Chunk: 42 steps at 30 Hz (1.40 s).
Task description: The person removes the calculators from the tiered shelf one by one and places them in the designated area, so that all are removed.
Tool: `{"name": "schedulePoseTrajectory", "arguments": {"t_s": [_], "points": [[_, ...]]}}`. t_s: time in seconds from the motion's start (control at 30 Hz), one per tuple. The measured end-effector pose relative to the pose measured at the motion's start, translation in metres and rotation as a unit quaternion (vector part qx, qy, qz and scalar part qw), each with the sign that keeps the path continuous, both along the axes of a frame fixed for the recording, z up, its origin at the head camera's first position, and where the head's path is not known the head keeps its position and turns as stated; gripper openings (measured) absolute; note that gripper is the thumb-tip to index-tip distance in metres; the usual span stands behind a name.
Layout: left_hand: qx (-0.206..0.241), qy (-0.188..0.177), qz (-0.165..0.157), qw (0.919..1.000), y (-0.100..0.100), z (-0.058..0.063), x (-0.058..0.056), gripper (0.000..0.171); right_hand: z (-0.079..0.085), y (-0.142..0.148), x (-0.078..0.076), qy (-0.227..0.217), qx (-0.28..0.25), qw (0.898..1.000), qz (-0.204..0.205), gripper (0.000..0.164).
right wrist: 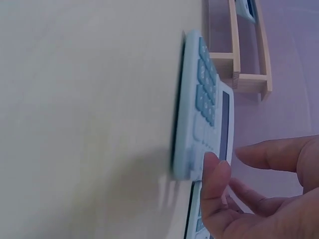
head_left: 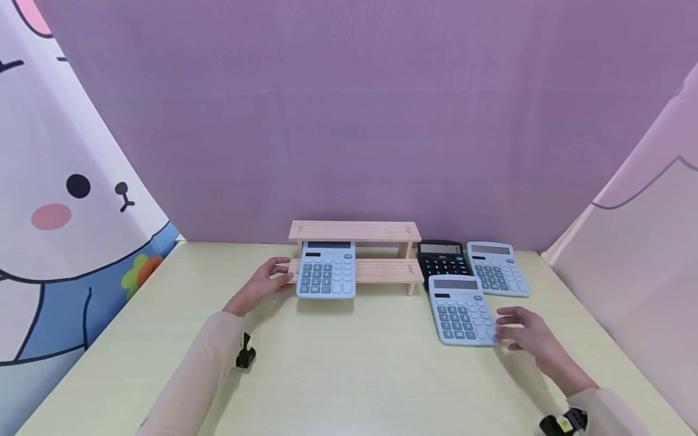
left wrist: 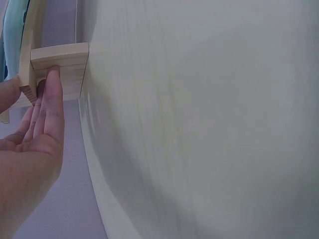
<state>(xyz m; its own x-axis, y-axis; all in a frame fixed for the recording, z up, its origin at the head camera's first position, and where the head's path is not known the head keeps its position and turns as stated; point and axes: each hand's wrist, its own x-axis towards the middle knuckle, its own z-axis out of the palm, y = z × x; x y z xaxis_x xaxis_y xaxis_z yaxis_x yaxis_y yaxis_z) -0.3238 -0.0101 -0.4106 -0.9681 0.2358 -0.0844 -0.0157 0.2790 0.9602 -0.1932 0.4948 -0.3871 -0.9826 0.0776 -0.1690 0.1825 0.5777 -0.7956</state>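
My left hand (head_left: 262, 283) is at the left end of a two-tier wooden stand (head_left: 387, 271). In the left wrist view its thumb lies over the lower shelf's edge and the straight fingers reach underneath, pinching the board. A light blue calculator (head_left: 327, 280) leans on this lower shelf, its front overhanging the shelf edge. My right hand (head_left: 528, 334) is beside the right edge of another light blue calculator (head_left: 462, 312) on the table. Its fingers are loosely bent, the fingertips (right wrist: 212, 162) right at the calculator's near corner in the right wrist view, with no grip around it.
Behind the front calculator, a black calculator (head_left: 443, 257) and a third light blue calculator (head_left: 497, 269) lie right of the stand. The front one overlaps both in the head view. A purple cloth wall (head_left: 349, 121) rises behind the pale table (head_left: 349, 375).
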Motion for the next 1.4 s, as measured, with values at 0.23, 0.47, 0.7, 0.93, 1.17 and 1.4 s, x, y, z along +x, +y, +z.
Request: {"name": "schedulePoseTrajectory", "arguments": {"t_s": [0.23, 0.47, 0.7, 0.93, 1.17, 1.4], "points": [[0.001, -0.001, -0.003, 1.0000, 0.000, -0.001, -0.001, 0.053, 0.004, -0.013, -0.007, 0.017, -0.021, 1.000, 0.012, 0.052], [-0.001, -0.001, 0.001, 1.0000, 0.001, -0.001, -0.001, 0.053, 0.002, -0.034, -0.014, 0.022, -0.060, 0.997, 0.032, 0.050], [-0.002, 0.002, -0.002, 1.0000, 0.000, -0.001, 0.000, 0.053, -0.001, -0.056, -0.021, 0.026, -0.094, 0.994, 0.044, 0.045], [0.005, 0.007, -0.004, 1.0000, -0.001, -0.002, -0.001, 0.052, -0.003, -0.078, -0.027, 0.022, -0.112, 0.992, 0.050, 0.043], [-0.001, 0.008, -0.004, 1.0000, -0.001, -0.003, -0.001, 0.052, -0.009, -0.098, -0.035, 0.030, -0.141, 0.987, 0.068, 0.043], [0.000, 0.012, -0.005, 0.9999, -0.001, -0.002, -0.001, 0.051, -0.013, -0.119, -0.041, 0.034, -0.182, 0.978, 0.092, 0.042]]}}
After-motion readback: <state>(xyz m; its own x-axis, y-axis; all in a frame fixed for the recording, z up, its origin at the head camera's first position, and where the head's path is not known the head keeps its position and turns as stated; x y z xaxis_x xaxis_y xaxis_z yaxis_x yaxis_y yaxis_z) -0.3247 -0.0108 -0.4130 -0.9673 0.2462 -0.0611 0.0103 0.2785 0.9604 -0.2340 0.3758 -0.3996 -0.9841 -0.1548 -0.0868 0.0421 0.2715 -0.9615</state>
